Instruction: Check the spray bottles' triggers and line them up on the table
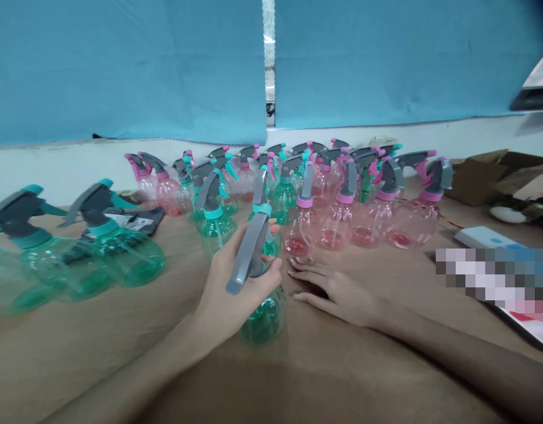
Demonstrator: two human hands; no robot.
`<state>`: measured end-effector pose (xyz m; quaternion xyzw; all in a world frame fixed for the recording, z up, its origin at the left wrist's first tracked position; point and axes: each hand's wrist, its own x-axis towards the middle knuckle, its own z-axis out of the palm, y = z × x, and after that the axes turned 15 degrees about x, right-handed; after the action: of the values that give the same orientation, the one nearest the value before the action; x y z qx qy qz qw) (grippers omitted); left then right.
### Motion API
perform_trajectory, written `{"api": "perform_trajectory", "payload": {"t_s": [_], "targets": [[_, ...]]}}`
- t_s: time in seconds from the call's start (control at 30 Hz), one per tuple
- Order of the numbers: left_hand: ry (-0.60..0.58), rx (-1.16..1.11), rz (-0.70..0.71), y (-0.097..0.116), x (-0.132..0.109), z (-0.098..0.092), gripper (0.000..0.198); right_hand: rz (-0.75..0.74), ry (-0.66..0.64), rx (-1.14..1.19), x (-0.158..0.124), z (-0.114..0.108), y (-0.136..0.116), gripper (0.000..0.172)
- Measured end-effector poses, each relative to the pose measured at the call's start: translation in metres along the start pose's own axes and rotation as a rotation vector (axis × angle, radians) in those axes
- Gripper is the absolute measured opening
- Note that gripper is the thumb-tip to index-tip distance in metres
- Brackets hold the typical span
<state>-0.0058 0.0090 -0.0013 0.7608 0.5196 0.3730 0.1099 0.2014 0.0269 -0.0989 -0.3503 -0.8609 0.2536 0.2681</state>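
Observation:
My left hand (229, 291) is wrapped round the neck of a green spray bottle (262, 315) with a grey trigger head, which stands on the brown table (121, 347) near the middle. My right hand (331, 285) lies flat on the table just right of that bottle, fingers stretched out and pointing left, holding nothing. Its fingertips are close to the bottle's side.
Several pink spray bottles (337, 221) and green ones (216, 221) stand in a cluster behind my hands. Two more green bottles (121, 247) stand at the left. A cardboard box (483, 174) and a white box (487, 238) are at the right, blue cloth (121, 65) behind.

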Motion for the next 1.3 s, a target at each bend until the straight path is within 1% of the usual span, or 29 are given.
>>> {"api": "perform_trajectory", "payload": {"t_s": [0.23,0.4,0.53,0.7,0.83,1.0,1.07,1.2,1.3], "targets": [[-0.003,0.106,-0.012,-0.0009,-0.0014,-0.0005,0.046,-0.009,0.006,-0.004,0.0004,-0.0020,-0.0030,0.049],[-0.015,0.119,-0.033,-0.0010,-0.0023,0.0000,0.045,-0.005,0.014,0.002,0.0009,-0.0014,-0.0017,0.049],[-0.024,0.115,-0.030,0.0016,-0.0016,-0.0015,0.044,-0.002,0.005,0.007,0.0010,-0.0013,-0.0018,0.050],[-0.022,0.055,0.029,0.0016,-0.0018,-0.0033,0.041,0.010,0.003,0.019,0.0010,-0.0021,-0.0032,0.049],[-0.044,0.005,0.016,0.0018,-0.0022,-0.0024,0.040,0.007,0.007,0.027,0.0008,-0.0024,-0.0032,0.048],[-0.025,-0.001,0.022,0.0033,-0.0025,-0.0030,0.041,0.005,0.008,-0.004,0.0005,-0.0013,-0.0019,0.049],[-0.035,0.004,0.025,0.0033,-0.0022,-0.0040,0.040,0.004,0.010,-0.008,0.0006,-0.0011,-0.0019,0.049],[-0.062,0.006,0.050,0.0046,-0.0003,-0.0069,0.034,0.001,-0.002,-0.008,0.0007,-0.0011,-0.0020,0.050],[-0.040,-0.014,0.070,0.0068,0.0012,-0.0086,0.028,0.006,0.000,0.001,0.0007,-0.0008,-0.0010,0.050]]}}
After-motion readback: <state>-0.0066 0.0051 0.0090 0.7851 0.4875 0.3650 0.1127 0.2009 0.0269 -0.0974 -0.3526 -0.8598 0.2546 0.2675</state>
